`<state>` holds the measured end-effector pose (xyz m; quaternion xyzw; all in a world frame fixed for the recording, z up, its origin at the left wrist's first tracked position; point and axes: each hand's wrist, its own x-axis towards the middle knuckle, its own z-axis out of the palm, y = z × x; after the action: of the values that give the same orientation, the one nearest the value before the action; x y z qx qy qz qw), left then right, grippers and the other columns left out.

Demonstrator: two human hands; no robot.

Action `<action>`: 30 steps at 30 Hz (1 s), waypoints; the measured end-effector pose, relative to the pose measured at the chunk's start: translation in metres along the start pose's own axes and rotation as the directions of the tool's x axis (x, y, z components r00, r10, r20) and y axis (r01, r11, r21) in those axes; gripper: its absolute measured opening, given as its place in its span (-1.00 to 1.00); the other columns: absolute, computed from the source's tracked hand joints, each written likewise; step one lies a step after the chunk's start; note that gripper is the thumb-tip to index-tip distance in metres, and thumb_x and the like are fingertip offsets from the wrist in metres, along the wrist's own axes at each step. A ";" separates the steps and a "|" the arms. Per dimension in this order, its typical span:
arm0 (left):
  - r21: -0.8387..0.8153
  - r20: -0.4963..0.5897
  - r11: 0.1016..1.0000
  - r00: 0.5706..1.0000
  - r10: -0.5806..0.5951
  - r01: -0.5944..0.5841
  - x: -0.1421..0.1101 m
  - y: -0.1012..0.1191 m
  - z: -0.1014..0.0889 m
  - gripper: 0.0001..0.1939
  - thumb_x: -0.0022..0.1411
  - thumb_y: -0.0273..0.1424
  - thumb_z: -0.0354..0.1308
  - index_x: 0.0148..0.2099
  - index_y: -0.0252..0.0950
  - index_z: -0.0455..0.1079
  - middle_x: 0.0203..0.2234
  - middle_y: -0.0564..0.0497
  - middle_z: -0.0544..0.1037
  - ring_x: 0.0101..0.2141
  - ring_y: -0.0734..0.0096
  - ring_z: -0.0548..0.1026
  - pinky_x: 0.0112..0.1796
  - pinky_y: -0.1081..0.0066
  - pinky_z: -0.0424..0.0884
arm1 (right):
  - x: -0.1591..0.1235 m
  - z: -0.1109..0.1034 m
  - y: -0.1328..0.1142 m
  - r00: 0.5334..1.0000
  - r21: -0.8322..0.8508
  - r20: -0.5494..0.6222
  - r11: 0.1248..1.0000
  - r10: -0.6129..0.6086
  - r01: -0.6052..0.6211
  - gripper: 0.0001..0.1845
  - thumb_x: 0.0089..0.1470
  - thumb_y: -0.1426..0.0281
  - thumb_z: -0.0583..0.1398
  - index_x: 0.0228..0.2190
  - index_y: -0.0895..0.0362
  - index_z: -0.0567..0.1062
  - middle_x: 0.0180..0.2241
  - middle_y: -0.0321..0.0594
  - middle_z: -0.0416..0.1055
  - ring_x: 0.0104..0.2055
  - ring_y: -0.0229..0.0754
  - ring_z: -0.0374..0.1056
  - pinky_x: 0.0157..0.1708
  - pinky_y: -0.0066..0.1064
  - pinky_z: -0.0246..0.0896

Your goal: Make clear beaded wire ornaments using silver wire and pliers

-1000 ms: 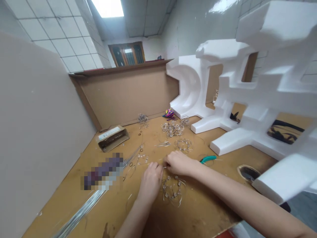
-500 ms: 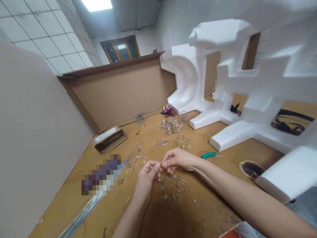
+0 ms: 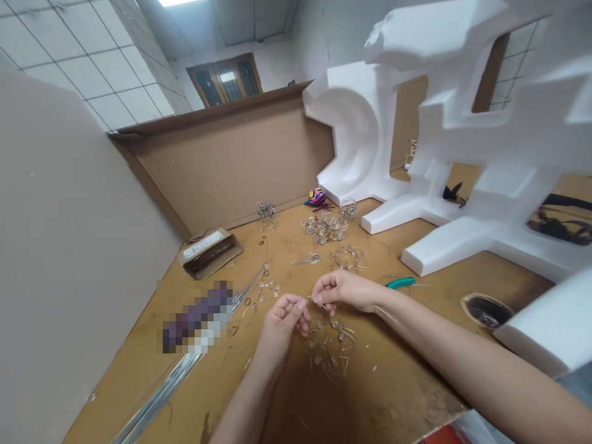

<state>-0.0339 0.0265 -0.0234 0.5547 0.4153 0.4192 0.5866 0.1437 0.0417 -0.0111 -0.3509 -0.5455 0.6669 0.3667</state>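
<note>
Over the brown worktop, my left hand and my right hand are held close together, each with thumb and fingers pinched. A thin metal wire shows faintly between the fingertips of both hands. Just below them is a wire ring with clear beads, loose wire ends sticking out around it; I cannot tell whether it joins the wire I hold. Beyond my right hand lies a similar beaded wire ring, with a tangled pile of such wire pieces behind it.
A bundle of long straight wires runs along the left, near an open small cardboard box. Teal-handled pliers lie past my right forearm. White foam packing stands at the right, near a hole in the worktop.
The whole view has shifted slightly. My fingertips have moved a little apart, and more of the thin wire shows between them.
</note>
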 end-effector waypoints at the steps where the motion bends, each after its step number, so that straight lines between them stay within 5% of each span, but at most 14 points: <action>1: 0.005 0.004 1.000 1.000 0.002 -0.002 -0.001 0.001 0.000 -0.76 0.05 -0.26 0.19 -0.42 -0.33 0.27 -0.62 0.14 0.42 -0.67 0.63 0.30 -0.58 0.56 0.24 | -0.001 0.001 -0.001 1.000 0.020 -0.004 1.000 0.001 -0.001 -0.79 -0.22 0.38 0.29 -0.50 0.25 0.44 -0.62 -0.38 0.35 -0.62 -0.42 0.24 -0.56 -0.52 0.21; 18: -0.038 -0.034 0.999 0.999 0.006 -0.007 -0.003 0.006 0.002 -0.75 0.03 -0.25 0.19 -0.42 -0.32 0.26 -0.63 0.13 0.42 -0.67 0.63 0.29 -0.58 0.57 0.24 | -0.001 0.006 -0.003 0.994 -0.025 -0.105 0.999 -0.039 0.036 -0.71 -0.26 0.27 0.32 -0.52 0.23 0.43 -0.66 -0.37 0.34 -0.63 -0.39 0.24 -0.53 -0.45 0.24; 25: 0.047 -0.041 0.997 0.997 -0.058 0.060 0.000 0.000 0.004 -0.67 -0.05 -0.18 0.22 -0.32 -0.36 0.40 -0.71 0.16 0.34 -0.71 0.61 0.22 -0.65 0.55 0.17 | -0.005 0.004 -0.001 0.998 -0.089 -0.046 0.995 -0.042 0.038 -0.59 -0.26 0.33 0.33 -0.34 0.14 0.31 -0.57 -0.41 0.37 -0.57 -0.35 0.26 -0.51 -0.43 0.23; 30: 0.025 -0.094 0.999 0.995 0.026 -0.024 0.001 -0.002 0.007 -0.72 -0.11 -0.21 0.25 -0.44 -0.34 0.43 -0.67 0.10 0.42 -0.68 0.61 0.23 -0.62 0.54 0.12 | -0.002 0.013 0.005 0.998 -0.127 -0.034 0.991 -0.049 0.045 -0.65 -0.24 0.32 0.32 -0.41 0.14 0.30 -0.56 -0.39 0.33 -0.52 -0.34 0.25 -0.49 -0.43 0.22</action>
<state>-0.0271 0.0255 -0.0256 0.5464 0.4408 0.4472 0.5542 0.1330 0.0329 -0.0136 -0.3729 -0.5877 0.6157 0.3695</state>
